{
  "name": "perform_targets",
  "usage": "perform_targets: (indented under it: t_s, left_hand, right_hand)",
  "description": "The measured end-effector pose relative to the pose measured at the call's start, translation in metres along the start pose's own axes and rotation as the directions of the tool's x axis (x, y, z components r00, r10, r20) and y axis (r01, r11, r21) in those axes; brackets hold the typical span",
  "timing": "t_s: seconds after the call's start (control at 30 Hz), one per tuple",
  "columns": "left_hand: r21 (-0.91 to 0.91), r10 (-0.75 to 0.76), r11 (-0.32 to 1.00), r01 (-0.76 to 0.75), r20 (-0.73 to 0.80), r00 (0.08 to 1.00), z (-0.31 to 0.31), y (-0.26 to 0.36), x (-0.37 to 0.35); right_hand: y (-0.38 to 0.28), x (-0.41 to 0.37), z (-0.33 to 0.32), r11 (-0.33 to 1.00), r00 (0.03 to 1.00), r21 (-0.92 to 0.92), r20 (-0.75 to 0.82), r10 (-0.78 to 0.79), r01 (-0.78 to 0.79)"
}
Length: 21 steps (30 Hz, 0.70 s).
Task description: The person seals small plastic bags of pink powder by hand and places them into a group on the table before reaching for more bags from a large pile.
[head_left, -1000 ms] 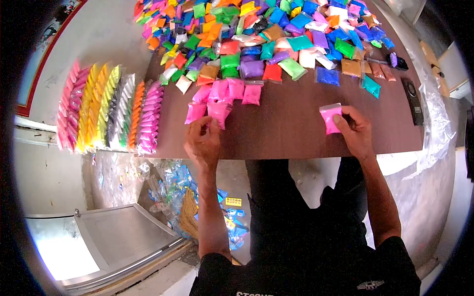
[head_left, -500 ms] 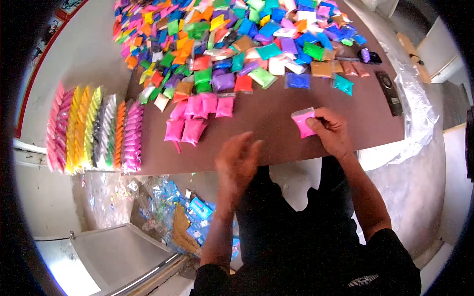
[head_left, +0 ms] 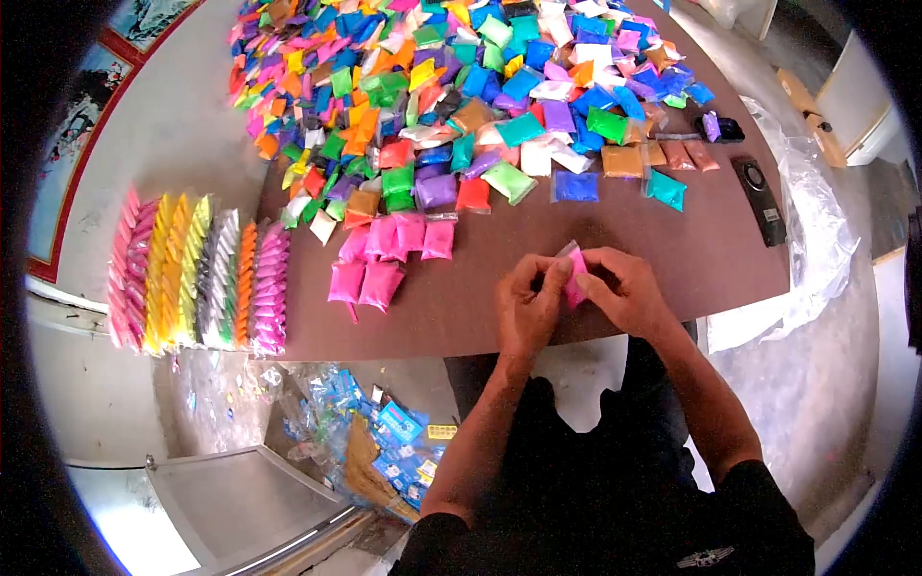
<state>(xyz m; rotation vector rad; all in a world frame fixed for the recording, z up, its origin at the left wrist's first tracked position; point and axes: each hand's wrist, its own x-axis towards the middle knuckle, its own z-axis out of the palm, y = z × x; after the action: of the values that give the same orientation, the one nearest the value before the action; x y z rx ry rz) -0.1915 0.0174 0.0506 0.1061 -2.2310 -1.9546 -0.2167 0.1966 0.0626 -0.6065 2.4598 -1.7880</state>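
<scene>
Between my two hands, above the near part of the brown table (head_left: 451, 322), is a small pink packet (head_left: 575, 276) in clear plastic, tilted on edge. My left hand (head_left: 534, 300) pinches its left side near the top. On the packet's right side, my right hand (head_left: 622, 288) grips with thumb and fingers. Left of my hands lies a small group of similar pink packets (head_left: 381, 285), close together. What is inside the packet cannot be made out.
A large heap of colourful packets (head_left: 519, 82) covers the far table. Rows of stacked packets in long clear sleeves (head_left: 221, 278) stand at the left edge. A black device (head_left: 759, 200) lies at right beside plastic sheeting (head_left: 816, 230). Blue packaging (head_left: 399, 451) litters the floor.
My left hand has moved right and taken hold of the pink packet, which only my right hand held before. The packet has come slightly left and turned edge-on.
</scene>
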Motion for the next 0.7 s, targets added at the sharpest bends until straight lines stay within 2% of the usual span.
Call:
perform_targets:
  t_s: [0.03,0.1,0.13,0.2,0.33,0.4,0.43,0.5,0.53,0.6,0.63,0.7]
  left_hand:
    - [0.006,0.003,1.0,-0.003,-0.002,1.0,0.0,0.002,0.0]
    - [-0.026,-0.067,0.997,0.067,-0.021,0.998,0.002,0.006,0.001]
    - [-0.019,-0.065,0.998,0.064,-0.023,0.998,0.004,0.009,0.002]
    - [-0.226,-0.103,0.971,0.077,-0.102,0.989,0.007,0.013,0.005]
    - [-0.171,-0.104,0.981,0.088,-0.087,0.991,0.003,0.005,0.009]
    - [-0.096,-0.014,0.995,-0.002,-0.168,0.986,0.005,0.005,0.01]
    - [-0.082,-0.018,0.997,0.003,-0.18,0.983,0.002,0.003,0.01]
    - [0.093,-0.082,0.991,0.093,-0.118,0.99,0.0,0.0,0.006]
    - [0.103,-0.084,0.99,0.096,-0.119,0.989,0.001,-0.002,0.006]
    - [0.124,-0.056,0.989,0.074,-0.147,0.988,0.006,-0.006,0.005]
    - [0.133,-0.057,0.988,0.078,-0.15,0.987,0.007,-0.005,0.004]
    - [-0.047,-0.144,0.989,0.139,-0.122,0.982,0.008,-0.001,0.004]
  right_hand:
    - [-0.002,0.004,-0.004,1.0,1.0,0.005,-0.001,-0.004,0.004]
    - [-0.001,0.015,-0.012,0.994,0.987,0.079,0.146,0.064,-0.076]
    - [0.004,0.022,-0.012,0.994,0.988,0.087,0.146,0.059,-0.072]
    - [0.018,0.038,-0.006,0.953,0.986,0.297,0.169,0.005,-0.056]
    - [0.024,0.068,0.008,0.943,0.982,0.331,0.189,-0.028,-0.037]
    - [0.02,0.075,0.008,0.96,0.97,0.279,0.225,-0.092,0.027]
    - [0.023,0.078,0.01,0.955,0.967,0.295,0.235,-0.098,0.025]
    - [0.029,0.078,0.008,0.919,0.953,0.391,0.296,-0.066,-0.057]
    - [0.029,0.081,0.006,0.915,0.953,0.4,0.296,-0.068,-0.059]
    - [0.028,0.085,0.003,0.919,0.911,0.341,0.41,0.042,-0.196]
    - [0.029,0.086,0.001,0.916,0.91,0.35,0.412,0.038,-0.197]
    - [0.031,0.085,-0.001,0.94,0.953,0.338,0.297,-0.064,-0.042]
